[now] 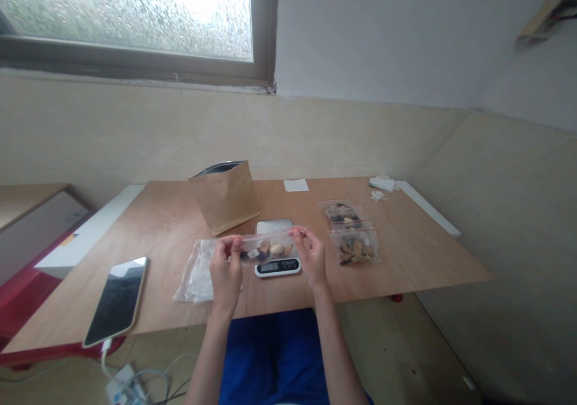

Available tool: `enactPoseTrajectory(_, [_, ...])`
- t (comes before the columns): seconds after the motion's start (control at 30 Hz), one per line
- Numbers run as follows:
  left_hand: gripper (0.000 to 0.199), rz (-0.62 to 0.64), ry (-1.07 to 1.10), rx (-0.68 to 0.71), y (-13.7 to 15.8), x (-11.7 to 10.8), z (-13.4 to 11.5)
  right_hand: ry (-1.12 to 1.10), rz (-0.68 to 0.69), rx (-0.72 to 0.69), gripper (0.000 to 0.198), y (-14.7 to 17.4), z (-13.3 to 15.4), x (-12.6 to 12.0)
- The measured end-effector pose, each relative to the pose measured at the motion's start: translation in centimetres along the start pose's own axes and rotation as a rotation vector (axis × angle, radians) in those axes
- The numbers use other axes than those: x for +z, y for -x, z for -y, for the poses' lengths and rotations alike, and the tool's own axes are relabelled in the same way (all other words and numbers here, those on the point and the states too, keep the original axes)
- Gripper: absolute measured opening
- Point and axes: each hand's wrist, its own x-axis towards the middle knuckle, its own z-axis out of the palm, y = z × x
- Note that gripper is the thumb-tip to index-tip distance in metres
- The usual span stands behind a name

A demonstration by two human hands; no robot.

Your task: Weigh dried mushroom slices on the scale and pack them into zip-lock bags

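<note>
Between my two hands a clear zip bag (276, 250) is stretched by its upper corners, with dark, brown and pale dried pieces inside. My left hand (226, 267) pinches the left corner, and my right hand (311, 253) pinches the right one. Below and behind the bag is a small digital scale (279, 266), its metal plate partly hidden. Clear plastic bags (198, 276) lie flat beside my left hand. To the right of my right hand, several filled zip bags (356, 246) overlap in a row, holding brown and dark dried pieces.
A brown paper pouch (228, 197) stands with its top open at the back left. A tablet (118, 300) with a plugged-in cable lies at the left front edge. A white paper (296, 185) and crumpled white scraps (383, 184) lie along the back of the wooden table (428, 255).
</note>
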Motion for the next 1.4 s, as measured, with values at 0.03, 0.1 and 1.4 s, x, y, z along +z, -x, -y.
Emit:
enactPoseTrajectory(0.03, [0.029,0.01,0.021,-0.009,-0.01,0.0,0.05,-0.019,-0.001,0.008,0.024,0.01,0.0,0.02])
enactPoseTrajectory(0.1, [0.031,0.044,0.083,-0.038,-0.04,-0.03,0.15,-0.061,0.005,0.031,0.025,0.01,-0.02,0.04])
enactPoseTrajectory(1.4, [0.029,0.087,0.326,-0.157,0.52,0.22,-0.34,-0.197,0.022,0.141,0.021,-0.01,0.16,-0.06])
